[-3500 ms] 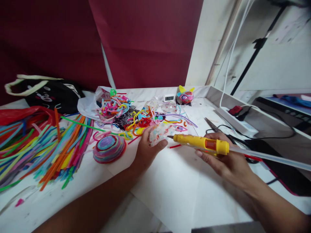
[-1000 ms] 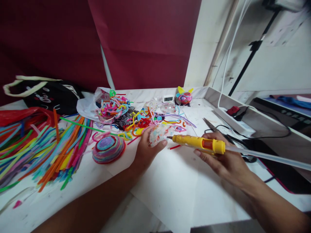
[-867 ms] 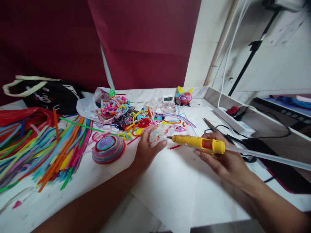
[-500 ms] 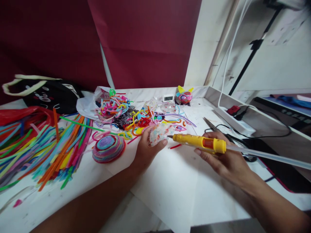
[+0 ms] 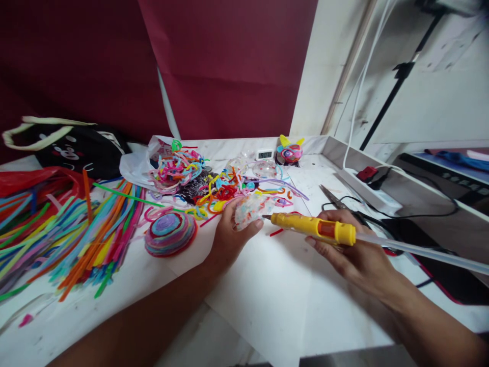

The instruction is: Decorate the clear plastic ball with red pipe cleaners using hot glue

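Note:
My left hand (image 5: 231, 229) is closed around a whitish, translucent rounded piece with red and blue specks (image 5: 252, 210). In my right hand (image 5: 355, 250) is a yellow hot glue gun (image 5: 313, 228), a clear glue stick (image 5: 424, 252) jutting from its back end. Its dark nozzle points left and lies at the near right edge of the speckled piece; whether the two touch I cannot tell. Left of my left hand rests a dome coiled from coloured pipe cleaners (image 5: 170, 233). A red pipe cleaner scrap lies below the nozzle.
Bundled pipe cleaners (image 5: 103, 234) cover the left side. Behind my hands lies a tangle of bent pipe cleaners (image 5: 221, 186). A horned pipe-cleaner ball (image 5: 289, 151) stands near a small digital clock (image 5: 265, 154). Scissors (image 5: 336, 196), a power strip (image 5: 370, 191) and cables lie on the right.
Both hands keep nearly the same place. The glue gun's nozzle has shifted very slightly left and down beside the speckled piece.

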`<state>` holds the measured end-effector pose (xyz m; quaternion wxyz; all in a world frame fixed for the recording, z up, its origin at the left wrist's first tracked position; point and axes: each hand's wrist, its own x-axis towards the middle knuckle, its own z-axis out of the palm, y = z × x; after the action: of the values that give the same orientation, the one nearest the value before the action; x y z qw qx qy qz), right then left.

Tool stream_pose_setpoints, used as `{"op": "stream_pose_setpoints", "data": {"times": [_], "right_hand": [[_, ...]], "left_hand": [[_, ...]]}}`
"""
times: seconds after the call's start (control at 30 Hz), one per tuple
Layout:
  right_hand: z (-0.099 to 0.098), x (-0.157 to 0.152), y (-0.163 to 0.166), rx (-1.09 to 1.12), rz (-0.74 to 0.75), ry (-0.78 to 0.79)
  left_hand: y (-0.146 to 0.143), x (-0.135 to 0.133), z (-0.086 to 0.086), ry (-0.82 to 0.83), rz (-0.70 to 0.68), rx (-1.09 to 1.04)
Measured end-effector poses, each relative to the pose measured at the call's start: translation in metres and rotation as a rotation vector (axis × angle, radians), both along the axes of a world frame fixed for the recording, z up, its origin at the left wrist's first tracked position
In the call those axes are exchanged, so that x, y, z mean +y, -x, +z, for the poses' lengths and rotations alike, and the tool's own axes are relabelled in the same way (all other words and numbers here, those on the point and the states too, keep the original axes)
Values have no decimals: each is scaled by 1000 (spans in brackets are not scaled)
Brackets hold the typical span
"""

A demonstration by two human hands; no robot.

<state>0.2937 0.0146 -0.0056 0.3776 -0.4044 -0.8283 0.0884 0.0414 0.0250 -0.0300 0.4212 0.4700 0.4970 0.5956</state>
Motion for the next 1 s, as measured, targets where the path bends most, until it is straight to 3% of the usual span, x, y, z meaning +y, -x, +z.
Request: {"op": "stream_pose_setpoints", "data": {"times": [1.0], "right_hand": [[6,-3,4,-21,8,-58]], "left_hand": [[-1,-3,5,14,-2,19]]}}
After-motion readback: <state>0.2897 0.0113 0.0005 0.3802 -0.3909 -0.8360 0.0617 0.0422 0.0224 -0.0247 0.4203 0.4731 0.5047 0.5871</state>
